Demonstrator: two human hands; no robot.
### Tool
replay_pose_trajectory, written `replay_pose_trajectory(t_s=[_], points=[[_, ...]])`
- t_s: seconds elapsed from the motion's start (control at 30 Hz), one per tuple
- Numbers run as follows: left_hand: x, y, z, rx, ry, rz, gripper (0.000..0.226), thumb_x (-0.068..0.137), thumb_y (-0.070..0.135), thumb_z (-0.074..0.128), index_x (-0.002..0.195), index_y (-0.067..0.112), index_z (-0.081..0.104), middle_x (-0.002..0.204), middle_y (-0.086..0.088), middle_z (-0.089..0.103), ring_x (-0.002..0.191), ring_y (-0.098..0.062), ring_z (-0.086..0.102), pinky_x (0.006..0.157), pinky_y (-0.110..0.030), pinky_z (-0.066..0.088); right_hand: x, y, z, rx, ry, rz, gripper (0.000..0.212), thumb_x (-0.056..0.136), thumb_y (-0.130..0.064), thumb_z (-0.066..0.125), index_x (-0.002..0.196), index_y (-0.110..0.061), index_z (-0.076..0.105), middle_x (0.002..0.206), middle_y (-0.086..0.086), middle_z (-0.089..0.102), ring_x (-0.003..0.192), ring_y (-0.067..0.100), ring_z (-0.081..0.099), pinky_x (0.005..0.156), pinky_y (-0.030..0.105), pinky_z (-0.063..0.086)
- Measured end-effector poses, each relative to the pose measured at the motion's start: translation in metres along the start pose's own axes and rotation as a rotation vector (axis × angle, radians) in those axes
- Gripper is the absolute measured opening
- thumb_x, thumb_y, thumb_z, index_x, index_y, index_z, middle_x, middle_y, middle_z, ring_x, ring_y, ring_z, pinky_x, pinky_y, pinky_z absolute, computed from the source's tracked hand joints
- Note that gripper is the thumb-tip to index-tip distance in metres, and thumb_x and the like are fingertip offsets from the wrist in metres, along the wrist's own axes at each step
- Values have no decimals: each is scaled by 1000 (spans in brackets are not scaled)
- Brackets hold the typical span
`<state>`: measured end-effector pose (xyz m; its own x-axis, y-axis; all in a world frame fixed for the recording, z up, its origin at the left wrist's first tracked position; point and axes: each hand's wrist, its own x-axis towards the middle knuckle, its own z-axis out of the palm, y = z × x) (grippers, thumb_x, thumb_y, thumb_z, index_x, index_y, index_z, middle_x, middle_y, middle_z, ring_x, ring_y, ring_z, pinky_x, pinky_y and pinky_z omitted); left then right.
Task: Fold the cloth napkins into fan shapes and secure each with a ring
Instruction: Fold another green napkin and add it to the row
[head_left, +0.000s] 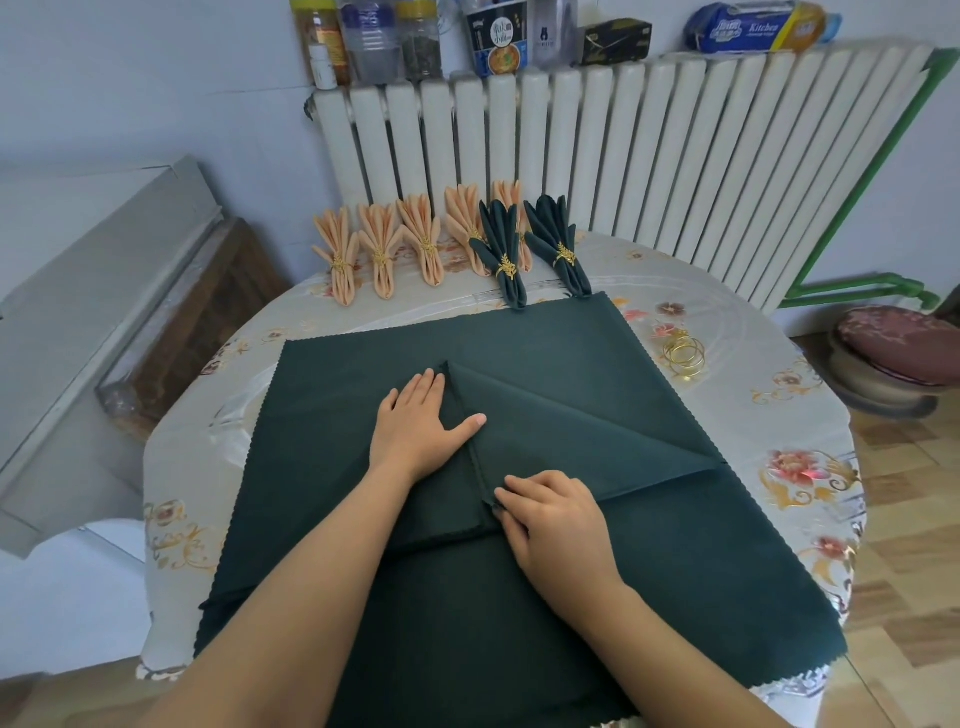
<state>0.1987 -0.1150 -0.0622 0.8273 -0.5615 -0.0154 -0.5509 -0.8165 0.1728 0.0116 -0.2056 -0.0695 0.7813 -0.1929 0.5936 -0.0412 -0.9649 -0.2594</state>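
Clearly the table sets the stage, a round top under a flowered cover, with a radiator behind it at twelve o'clock. Spread over most of the top is a dark green napkin, and it looks as if at least one more lies beneath it. Its corner at four o'clock is turned in as a triangular flap whose point reaches the middle, probably the first step of the fold. The left hand lies flat beside the flap's edge, fingers straight and thumb spread, seemingly to pin the cloth. The right hand, at five o'clock from it, has curled fingers pinching the flap's lower edge, likely to line it up or crease it. Along the far rim, eleven to twelve o'clock, lie finished fans: peach fans and two green fans, each ringed. Spare rings wait at two o'clock, just beside the napkin, within reach. Nothing blocks the hands.
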Motion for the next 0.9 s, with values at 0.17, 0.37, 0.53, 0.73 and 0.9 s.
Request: replay_pose_trajectory(t_s=[0.17,0.37,0.53,0.73,0.9], points=[[0,0,1,2,-3,0,88,86,74,27,153,18,12,160,4,6,147,-9,3,120,-36,3,-3,-3,-1,-17,-34,-13,31,82,-33,48,83,-21,76,89,-9,72,76,15,62,65,24,48],[0,2,1,-5,-3,-3,88,86,74,28,153,18,13,160,4,7,147,-9,3,119,-35,3,-7,-5,-3,171,-61,-126,24,82,-26,55,94,-16,73,93,-7,69,80,13,60,71,25,50],[-1,1,0,-18,-7,-7,88,86,74,29,153,19,13,160,4,6,147,-10,4,119,-35,2,-6,-7,-3,122,-160,-191,28,83,-31,50,96,-24,73,91,-14,68,74,9,57,65,21,49],[-4,1,-6,-178,-7,-9,75,93,61,33,152,18,15,160,3,7,147,-10,4,119,-34,3,-3,-6,-4,113,-185,-163,26,82,-34,50,88,-27,75,84,-17,66,68,8,56,60,20,48],[-36,-5,-23,-622,50,-11,50,94,23,55,142,17,42,156,0,24,146,-11,12,119,-31,11,-1,-7,-6,111,-192,-153,28,81,-38,48,83,-30,75,80,-19,66,66,6,56,57,18,48]])
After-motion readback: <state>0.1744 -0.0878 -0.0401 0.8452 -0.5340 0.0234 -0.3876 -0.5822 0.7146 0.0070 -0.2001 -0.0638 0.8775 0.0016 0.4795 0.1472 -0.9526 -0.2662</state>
